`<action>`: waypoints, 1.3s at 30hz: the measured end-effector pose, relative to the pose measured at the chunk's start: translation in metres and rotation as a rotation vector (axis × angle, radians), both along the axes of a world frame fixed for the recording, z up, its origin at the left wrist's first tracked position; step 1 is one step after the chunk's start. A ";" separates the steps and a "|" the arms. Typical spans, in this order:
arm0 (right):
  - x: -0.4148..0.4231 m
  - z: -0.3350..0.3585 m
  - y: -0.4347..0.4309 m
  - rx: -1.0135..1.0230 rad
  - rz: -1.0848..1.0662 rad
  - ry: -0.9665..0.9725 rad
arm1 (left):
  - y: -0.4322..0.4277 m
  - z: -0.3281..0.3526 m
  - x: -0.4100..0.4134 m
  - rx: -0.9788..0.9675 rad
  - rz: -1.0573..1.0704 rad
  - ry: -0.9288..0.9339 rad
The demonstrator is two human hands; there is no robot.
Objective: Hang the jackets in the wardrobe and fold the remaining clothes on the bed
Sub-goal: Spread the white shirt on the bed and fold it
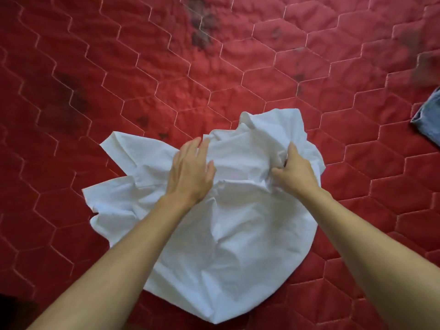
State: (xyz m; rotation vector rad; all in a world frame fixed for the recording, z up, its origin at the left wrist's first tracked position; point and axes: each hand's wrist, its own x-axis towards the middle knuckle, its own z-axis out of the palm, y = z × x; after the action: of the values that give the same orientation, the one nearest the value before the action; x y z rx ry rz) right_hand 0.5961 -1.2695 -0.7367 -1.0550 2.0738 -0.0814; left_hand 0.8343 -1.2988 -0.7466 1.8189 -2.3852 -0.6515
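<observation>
A crumpled white shirt (228, 234) lies spread on the red quilted bed (119, 79), its sleeves bunched toward the left and the top. My left hand (190, 172) rests flat on the upper middle of the shirt with its fingers straight. My right hand (294, 173) grips a bunch of the white fabric near the shirt's upper right, fingers curled into the folds. Both forearms reach in from the bottom of the view and cover part of the shirt's lower edges.
A piece of blue denim clothing (428, 120) lies at the right edge of the bed, partly out of view. Dark stains mark the quilt at the top middle and at the left. Red quilt surrounds the shirt on all sides.
</observation>
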 end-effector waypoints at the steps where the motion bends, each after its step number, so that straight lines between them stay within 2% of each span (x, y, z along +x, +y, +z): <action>1: 0.004 0.003 0.005 0.015 0.049 -0.004 | 0.002 0.000 -0.024 0.031 -0.034 0.045; 3: 0.010 0.010 0.020 0.001 0.090 -0.029 | 0.009 0.001 -0.065 0.130 -0.058 0.133; 5: 0.010 0.017 0.037 -0.043 0.041 -0.089 | 0.014 0.007 -0.090 0.220 -0.066 0.133; 8: 0.005 0.046 0.055 -0.120 -0.138 -0.246 | 0.016 0.019 -0.091 0.335 -0.060 0.056; 11: 0.001 0.095 0.056 -0.179 -0.409 -0.418 | 0.016 0.051 -0.066 0.417 -0.018 0.024; 14: 0.000 0.150 0.051 -0.252 -0.545 -0.514 | 0.017 0.108 -0.045 0.389 0.018 -0.004; 17: 0.001 0.209 0.048 -0.337 -0.609 -0.509 | 0.019 0.176 -0.035 0.224 -0.066 -0.050; 19: 0.004 0.251 0.046 -0.407 -0.648 -0.506 | 0.018 0.221 -0.027 0.207 -0.061 -0.029; 21: 0.009 0.287 0.044 -0.455 -0.687 -0.512 | 0.010 0.268 -0.022 0.278 -0.028 0.109; 23: 0.017 0.319 0.045 -0.464 -0.630 -0.432 | -0.003 0.316 -0.022 0.386 0.030 0.311; 25: 0.028 0.351 0.049 -0.463 -0.427 -0.365 | -0.013 0.365 -0.025 0.473 0.161 0.500; 27: 0.048 0.389 0.055 -0.432 -0.159 -0.502 | -0.021 0.403 -0.030 0.563 0.278 0.660; 29: 0.076 0.420 0.055 -0.427 0.075 -0.643 | -0.021 0.441 -0.039 0.663 0.307 0.765; 31: 0.094 0.434 0.049 -0.597 0.084 -0.589 | -0.018 0.481 -0.044 0.729 0.262 0.858; 33: 0.097 0.451 0.039 -0.761 -0.083 -0.422 | -0.018 0.522 -0.039 0.764 0.189 0.963; 34: 0.094 0.461 0.036 -0.802 -0.196 -0.387 | -0.020 0.534 -0.033 0.731 0.146 0.996; 35: 0.092 0.477 0.032 -0.815 -0.314 -0.435 | -0.024 0.541 -0.023 0.618 0.074 0.984; 37: 0.084 0.512 0.026 -0.788 -0.416 -0.650 | -0.032 0.545 -0.004 0.191 -0.147 0.765; 39: 0.080 0.547 0.023 -0.715 -0.339 -0.754 | -0.031 0.540 0.007 -0.137 -0.367 0.519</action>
State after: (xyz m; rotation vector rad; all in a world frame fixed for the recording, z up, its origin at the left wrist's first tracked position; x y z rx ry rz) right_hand 0.6765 -1.2469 -0.1902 -0.8445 1.4934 -1.2623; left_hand 0.8415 -1.3302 -0.2068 1.0010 -2.3279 -0.8405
